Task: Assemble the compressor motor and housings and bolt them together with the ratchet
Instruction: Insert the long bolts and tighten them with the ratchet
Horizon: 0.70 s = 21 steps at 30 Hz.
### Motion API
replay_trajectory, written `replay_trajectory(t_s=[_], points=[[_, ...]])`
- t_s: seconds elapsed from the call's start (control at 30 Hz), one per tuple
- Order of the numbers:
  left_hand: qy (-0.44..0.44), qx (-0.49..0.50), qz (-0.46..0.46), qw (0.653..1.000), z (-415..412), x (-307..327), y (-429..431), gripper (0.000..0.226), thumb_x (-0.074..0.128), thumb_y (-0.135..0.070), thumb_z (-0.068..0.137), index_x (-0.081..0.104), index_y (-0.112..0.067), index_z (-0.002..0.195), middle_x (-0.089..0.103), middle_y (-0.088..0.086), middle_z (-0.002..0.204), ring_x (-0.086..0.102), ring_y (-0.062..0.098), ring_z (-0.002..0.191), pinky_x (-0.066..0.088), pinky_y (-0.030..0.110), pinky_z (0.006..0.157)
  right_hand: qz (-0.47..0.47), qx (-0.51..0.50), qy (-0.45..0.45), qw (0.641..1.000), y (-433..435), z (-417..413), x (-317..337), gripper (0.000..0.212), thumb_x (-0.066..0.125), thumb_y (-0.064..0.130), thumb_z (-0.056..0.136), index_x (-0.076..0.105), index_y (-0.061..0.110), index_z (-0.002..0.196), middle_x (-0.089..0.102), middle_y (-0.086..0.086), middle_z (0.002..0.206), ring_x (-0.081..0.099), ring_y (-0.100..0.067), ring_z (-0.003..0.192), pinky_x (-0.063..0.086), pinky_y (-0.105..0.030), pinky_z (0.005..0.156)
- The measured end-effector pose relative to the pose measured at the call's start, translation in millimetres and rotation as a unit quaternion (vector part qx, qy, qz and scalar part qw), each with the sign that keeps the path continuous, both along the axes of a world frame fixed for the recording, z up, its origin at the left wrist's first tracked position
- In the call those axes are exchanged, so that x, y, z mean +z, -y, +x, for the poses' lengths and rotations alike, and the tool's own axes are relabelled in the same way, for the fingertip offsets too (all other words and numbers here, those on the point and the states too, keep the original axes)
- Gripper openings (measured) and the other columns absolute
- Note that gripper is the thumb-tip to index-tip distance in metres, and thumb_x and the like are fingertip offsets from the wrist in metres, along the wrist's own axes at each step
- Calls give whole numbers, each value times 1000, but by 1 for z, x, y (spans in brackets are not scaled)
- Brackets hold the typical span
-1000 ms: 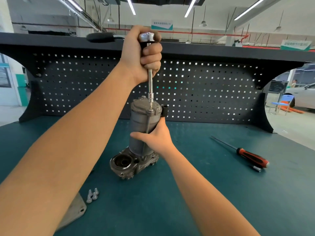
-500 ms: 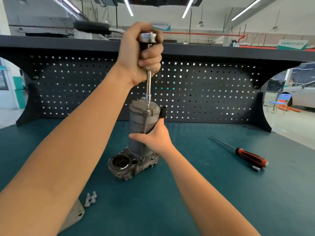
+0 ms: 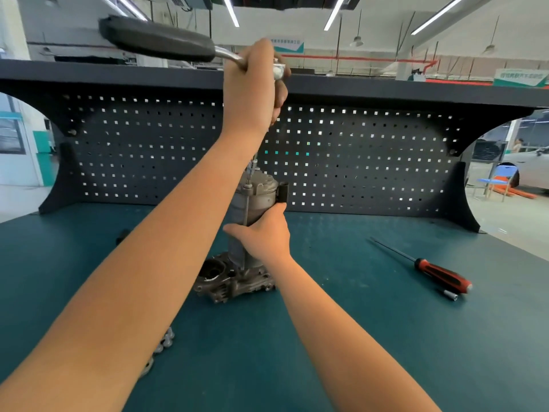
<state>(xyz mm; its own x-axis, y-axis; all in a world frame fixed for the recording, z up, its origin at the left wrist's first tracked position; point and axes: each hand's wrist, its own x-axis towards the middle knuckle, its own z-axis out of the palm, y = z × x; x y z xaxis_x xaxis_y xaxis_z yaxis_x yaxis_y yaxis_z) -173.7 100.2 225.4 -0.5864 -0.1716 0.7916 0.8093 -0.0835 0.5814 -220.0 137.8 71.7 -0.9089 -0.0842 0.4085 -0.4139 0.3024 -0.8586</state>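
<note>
The grey compressor point(image 3: 255, 200) stands upright on its cast base housing point(image 3: 234, 281) in the middle of the green bench. My right hand point(image 3: 264, 233) grips the motor cylinder from the right side. My left hand point(image 3: 252, 87) is raised above it and grips the ratchet point(image 3: 160, 40) at its head, where the extension bar starts. The black ratchet handle points up and to the left. The thin extension bar runs down to a bolt on the compressor's top rim, partly hidden behind my left forearm.
A red-and-black screwdriver point(image 3: 439, 275) lies on the bench to the right with a small socket bit point(image 3: 450, 294) beside it. Several loose bolts point(image 3: 165, 344) and a grey metal plate point(image 3: 147, 367) lie at the lower left. A black pegboard point(image 3: 356, 156) closes the back.
The ratchet handle has swung round toward me and now looms larger at the upper left. My left hand has turned with it. My right hand keeps its grip on the compressor.
</note>
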Motion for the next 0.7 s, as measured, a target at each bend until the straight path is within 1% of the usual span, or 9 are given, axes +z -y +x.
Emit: replay_trajectory(t_s=[0.1, 0.2, 0.27, 0.33, 0.4, 0.47, 0.53, 0.6, 0.7], points=[[8, -49, 3, 999, -1, 1, 4, 36, 31, -13, 96, 47, -6, 64, 38, -3, 38, 25, 9, 32, 19, 18, 36, 6, 25, -7, 1000, -8, -2, -1, 74, 84, 31, 65, 31, 15, 113, 51, 1, 110, 52, -20, 102, 46, -32, 79], [36, -148, -27, 988, -6, 2, 7, 40, 29, -19, 95, 49, -8, 62, 34, -4, 37, 20, 8, 32, 17, 18, 35, -5, 44, -7, 999, -16, -2, -2, 72, 86, 29, 63, 29, 19, 106, 47, 12, 95, 49, -13, 96, 47, -30, 81], [64, -249, -32, 966, -9, 3, 14, 41, 31, -24, 93, 52, -10, 61, 33, -6, 37, 20, 5, 30, 17, 17, 32, -9, 55, -3, 998, -21, -3, -3, 77, 87, 27, 62, 33, 13, 116, 51, 9, 103, 50, -12, 100, 48, -30, 85], [96, -347, -22, 933, -12, 5, 23, 39, 35, -28, 86, 56, -11, 58, 32, -7, 34, 21, 3, 27, 17, 16, 29, -11, 68, -4, 998, -26, -3, -5, 83, 87, 25, 62, 33, 11, 124, 52, 6, 111, 50, -11, 103, 45, -26, 85], [127, -394, -13, 910, -13, 6, 24, 38, 36, -29, 83, 57, -11, 57, 32, -8, 34, 22, 2, 25, 17, 15, 28, -19, 72, -8, 997, -27, -1, -6, 86, 87, 22, 62, 32, 11, 128, 52, 7, 111, 51, -11, 104, 45, -25, 86], [164, -385, 1, 908, -13, 8, 19, 39, 34, -27, 87, 56, -11, 60, 33, -8, 35, 24, 2, 25, 17, 14, 28, -31, 72, -3, 997, -26, 0, -6, 86, 87, 21, 63, 31, 12, 127, 51, 7, 111, 51, -13, 106, 46, -27, 88], [180, -334, 22, 925, -10, 10, 16, 41, 29, -26, 94, 52, -10, 64, 34, -7, 37, 24, 3, 28, 18, 15, 30, -37, 70, 5, 997, -25, 2, -5, 81, 87, 22, 63, 32, 14, 122, 51, 5, 112, 50, -13, 104, 46, -27, 86], [149, -252, 7, 956, -4, 7, 14, 40, 28, -24, 95, 52, -11, 66, 35, -6, 39, 23, 5, 31, 19, 17, 32, -39, 66, 8, 997, -21, 1, -3, 77, 86, 22, 64, 31, 17, 117, 49, 7, 107, 48, -11, 99, 44, -25, 82], [47, -96, -82, 991, 11, -4, 1, 33, 32, -17, 96, 52, -11, 70, 43, -5, 43, 30, 7, 36, 24, 19, 36, -26, 33, 3, 999, -14, 3, -3, 71, 85, 27, 64, 28, 22, 105, 47, 8, 102, 48, -13, 96, 44, -27, 80]])
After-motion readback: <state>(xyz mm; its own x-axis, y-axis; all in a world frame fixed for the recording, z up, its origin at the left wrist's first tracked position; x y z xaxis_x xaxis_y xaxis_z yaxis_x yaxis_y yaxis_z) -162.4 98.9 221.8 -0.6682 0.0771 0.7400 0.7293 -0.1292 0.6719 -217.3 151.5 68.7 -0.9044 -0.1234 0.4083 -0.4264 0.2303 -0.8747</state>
